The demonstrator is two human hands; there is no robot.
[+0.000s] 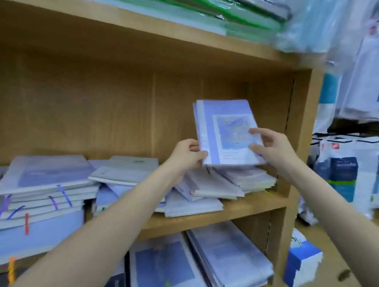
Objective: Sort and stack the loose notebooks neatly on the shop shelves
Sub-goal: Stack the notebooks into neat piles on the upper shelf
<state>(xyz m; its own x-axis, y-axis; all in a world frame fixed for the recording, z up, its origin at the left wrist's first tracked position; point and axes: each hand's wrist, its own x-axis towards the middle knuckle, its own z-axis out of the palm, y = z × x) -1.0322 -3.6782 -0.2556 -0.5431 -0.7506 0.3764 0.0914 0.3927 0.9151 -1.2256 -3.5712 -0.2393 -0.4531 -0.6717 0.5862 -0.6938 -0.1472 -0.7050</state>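
Held stack: I am holding a small stack of lilac-covered notebooks [226, 132] upright, tilted a little leftward, in front of the back panel of the wooden shelf [251, 204], towards its right end.
Left hand [187, 154]: its grip is closing round the stack's lower left corner, thumb lying across the front cover and fingers curling behind.
Right hand [272, 145]: it is pinching the stack's right edge, thumb and forefinger spreading over the pale picture panel on the cover.
Loose heap [215, 184]: grey and lilac notebooks are lying slanted and overlapping on the shelf just under the held stack; I cannot tell whether the stack's bottom edge is touching them.
Left pile [43, 184]: a taller pile is sitting flat at the left of the same shelf, with purple, red and orange ribbon markers hanging out of its front.
Lower shelf: larger blue-covered books [228, 257] are leaning there.
Floor: a blue and white box [303, 263] is standing beside the shelf unit.
Top shelf: green plastic-wrapped folders [191, 9] are lying above.
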